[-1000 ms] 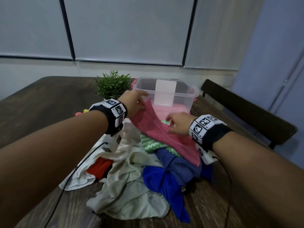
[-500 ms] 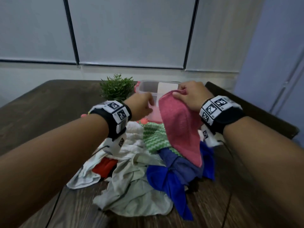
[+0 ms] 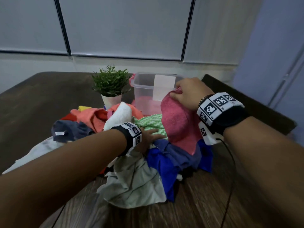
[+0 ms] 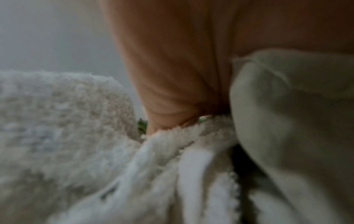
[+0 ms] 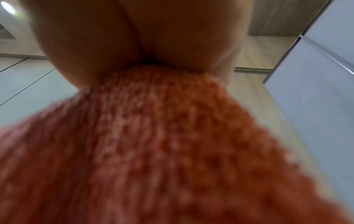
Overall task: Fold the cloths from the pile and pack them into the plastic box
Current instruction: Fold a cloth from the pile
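My right hand [image 3: 180, 94] pinches the top edge of a pink towel cloth [image 3: 179, 122], which hangs in front of the clear plastic box [image 3: 143, 86]. The right wrist view shows my fingers [image 5: 91, 50] closed on the same cloth [image 5: 162, 151]. A pink cloth [image 3: 144, 105] lies inside the box. My left hand [image 3: 152, 137] rests low on the pile, fingers stretched over the green zigzag cloth [image 3: 148, 120] and the blue cloths [image 3: 166, 163]. In the left wrist view the palm [image 4: 182, 60] touches a fluffy white cloth [image 4: 57, 121] and a beige cloth [image 4: 287, 121].
The pile also holds an orange cloth [image 3: 93, 116], a navy cloth [image 3: 70, 130] and a pale grey cloth [image 3: 134, 185]. A potted plant [image 3: 111, 83] stands left of the box. A dark chair back [image 3: 256, 102] lines the right edge of the wooden table [image 3: 41, 96].
My left hand let go of the pink cloth and dropped from beside the box onto the pile. The right hand keeps the cloth raised by its top edge.
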